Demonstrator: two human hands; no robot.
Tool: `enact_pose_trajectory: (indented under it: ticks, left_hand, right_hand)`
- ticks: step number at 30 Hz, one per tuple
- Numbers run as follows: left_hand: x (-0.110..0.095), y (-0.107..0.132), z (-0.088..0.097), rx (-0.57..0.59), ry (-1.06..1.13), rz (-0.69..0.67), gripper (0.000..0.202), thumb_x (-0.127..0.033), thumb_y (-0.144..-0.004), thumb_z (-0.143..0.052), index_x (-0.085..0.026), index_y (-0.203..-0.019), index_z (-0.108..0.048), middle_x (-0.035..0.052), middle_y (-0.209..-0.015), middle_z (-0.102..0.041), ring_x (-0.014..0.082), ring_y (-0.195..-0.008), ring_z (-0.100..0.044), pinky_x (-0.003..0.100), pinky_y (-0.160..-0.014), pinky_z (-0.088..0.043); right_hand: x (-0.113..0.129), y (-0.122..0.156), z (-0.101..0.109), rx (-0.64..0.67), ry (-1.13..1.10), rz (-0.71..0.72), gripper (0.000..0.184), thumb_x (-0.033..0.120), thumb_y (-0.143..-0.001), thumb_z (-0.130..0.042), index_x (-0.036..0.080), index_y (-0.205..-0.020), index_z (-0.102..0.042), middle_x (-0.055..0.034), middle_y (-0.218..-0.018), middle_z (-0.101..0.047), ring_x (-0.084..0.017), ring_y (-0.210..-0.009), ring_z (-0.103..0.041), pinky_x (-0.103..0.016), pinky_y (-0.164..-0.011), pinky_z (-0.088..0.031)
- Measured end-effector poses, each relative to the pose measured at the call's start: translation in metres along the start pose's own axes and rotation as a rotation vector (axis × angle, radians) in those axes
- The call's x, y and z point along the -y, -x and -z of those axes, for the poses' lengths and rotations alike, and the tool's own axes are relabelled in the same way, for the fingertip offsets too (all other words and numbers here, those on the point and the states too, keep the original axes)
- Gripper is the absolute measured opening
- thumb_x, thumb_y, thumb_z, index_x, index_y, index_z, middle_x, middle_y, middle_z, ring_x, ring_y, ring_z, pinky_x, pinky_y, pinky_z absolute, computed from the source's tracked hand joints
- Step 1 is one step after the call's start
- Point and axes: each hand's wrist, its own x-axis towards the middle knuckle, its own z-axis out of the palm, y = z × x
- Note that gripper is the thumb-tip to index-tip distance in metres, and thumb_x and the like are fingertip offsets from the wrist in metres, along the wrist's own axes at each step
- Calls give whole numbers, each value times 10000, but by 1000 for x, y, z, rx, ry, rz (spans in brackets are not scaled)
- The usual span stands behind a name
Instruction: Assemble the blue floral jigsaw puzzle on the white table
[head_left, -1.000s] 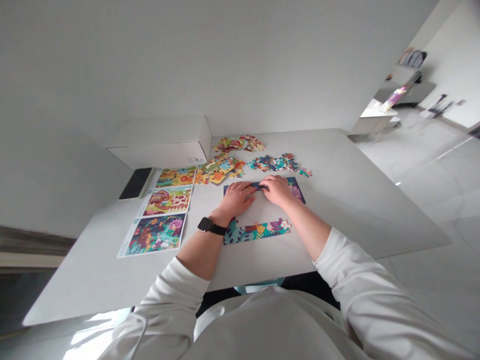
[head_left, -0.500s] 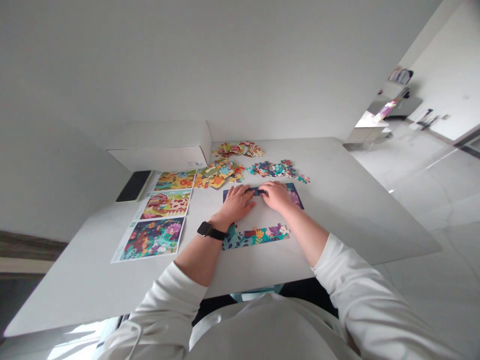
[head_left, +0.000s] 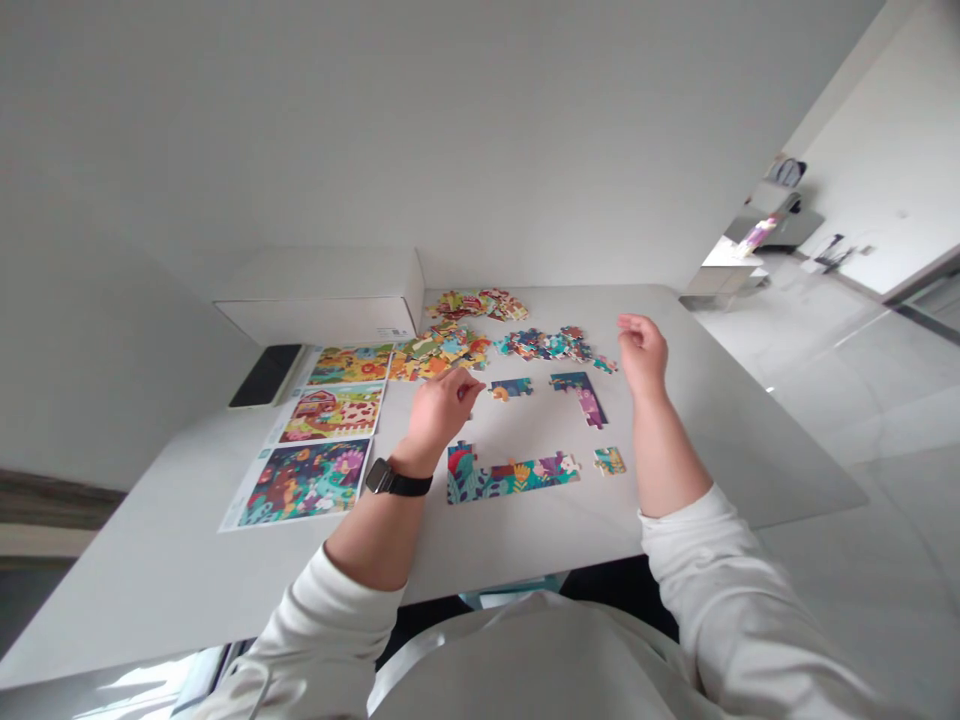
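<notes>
My left hand [head_left: 442, 405] hovers low over the white table [head_left: 712, 420], fingers pinched together beside a small dark blue puzzle section [head_left: 512, 387]. What the pinch holds is hidden. A black watch [head_left: 394, 480] is on that wrist. My right hand [head_left: 643, 350] is raised above the table with its fingers curled in, palm hidden, just right of a pile of blue and teal pieces [head_left: 551, 343]. Between my hands lie a joined corner section [head_left: 581, 392], a long flowered bottom strip [head_left: 510, 470] and a single loose piece [head_left: 609, 460].
Orange and yellow pieces [head_left: 442, 350] and a reddish pile [head_left: 480, 302] lie further back. Three picture cards [head_left: 334, 410] sit in a column at the left. A white box [head_left: 322, 295] stands against the wall, with a black phone [head_left: 266, 375] beside it.
Both hands lifted off the top row and moved apart, the right one up and to the right. The top row now shows as separate sections with gaps. A loose piece shows by the bottom strip.
</notes>
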Motion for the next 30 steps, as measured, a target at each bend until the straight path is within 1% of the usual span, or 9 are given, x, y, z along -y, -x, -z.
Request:
enact_pose_trajectory:
  ticks: [2,5,8,14,17,22,24,27,30]
  left_hand:
    - [-5,2,2,10,-29,28,390,-470,-1047,-626,-231,-741,-667,51,-725,-725,198,-697,-637,307,-648,-404]
    - [-11,3,6,34,-46,15,572,-524,-1094,-513,-226,-608,-561,59,-612,-652,188,-614,-571,325,-607,-315]
    - [-13,4,8,39,-60,7,622,-544,-1098,-467,-226,-569,-539,71,-582,-635,193,-594,-559,336,-592,-280]
    - [-12,4,6,62,-79,-4,604,-542,-1091,-464,-227,-588,-577,73,-613,-692,194,-605,-579,319,-573,-284]
    - [-12,5,4,78,-77,-6,599,-523,-1101,-465,-226,-595,-586,74,-633,-708,199,-621,-597,318,-585,-299]
    - [-14,6,1,80,-110,-9,583,-504,-1103,-500,-220,-604,-605,84,-647,-694,200,-622,-596,333,-599,-277]
    - [-15,5,1,86,-116,-12,585,-507,-1103,-508,-219,-602,-598,82,-641,-684,199,-617,-589,337,-597,-260]
    - [-16,5,1,95,-126,-14,581,-502,-1102,-514,-221,-600,-596,78,-639,-678,200,-615,-583,341,-594,-258]
    - [-18,6,2,93,-123,-28,578,-503,-1103,-509,-223,-605,-597,71,-628,-669,196,-611,-575,339,-591,-263]
  right_hand:
    - [-11,-6,3,29,14,-51,416,216,-957,-483,180,-1273,-751,-145,-1259,-806,-256,-1130,-768,-436,-1057,-601]
    - [-17,-8,-6,256,143,-44,334,242,-959,-585,206,-1211,-801,-109,-1213,-828,-250,-1083,-773,-413,-1034,-603]
    - [-14,-4,-26,472,360,76,295,266,-970,-661,236,-1205,-836,-98,-1267,-818,-259,-1144,-752,-407,-1075,-573]
    - [-9,1,-67,656,598,338,396,300,-1017,-650,312,-1385,-796,-89,-1558,-675,-330,-1407,-605,-512,-1187,-489]
    - [-14,-3,-74,660,665,363,429,336,-1039,-623,326,-1446,-755,-98,-1614,-627,-368,-1456,-543,-563,-1188,-465]
    - [-21,-14,-74,611,720,287,449,377,-1044,-620,278,-1467,-732,-139,-1600,-620,-397,-1400,-562,-591,-1169,-459]
    - [-19,-16,-76,608,704,302,447,383,-1036,-644,283,-1462,-737,-146,-1589,-622,-391,-1419,-553,-584,-1184,-452]
    - [-12,-18,-86,630,662,350,419,401,-1029,-674,317,-1429,-766,-137,-1570,-632,-374,-1468,-520,-565,-1208,-440]
    - [-5,-23,-98,650,664,321,340,414,-987,-740,343,-1306,-834,-118,-1547,-653,-377,-1447,-538,-574,-1212,-438]
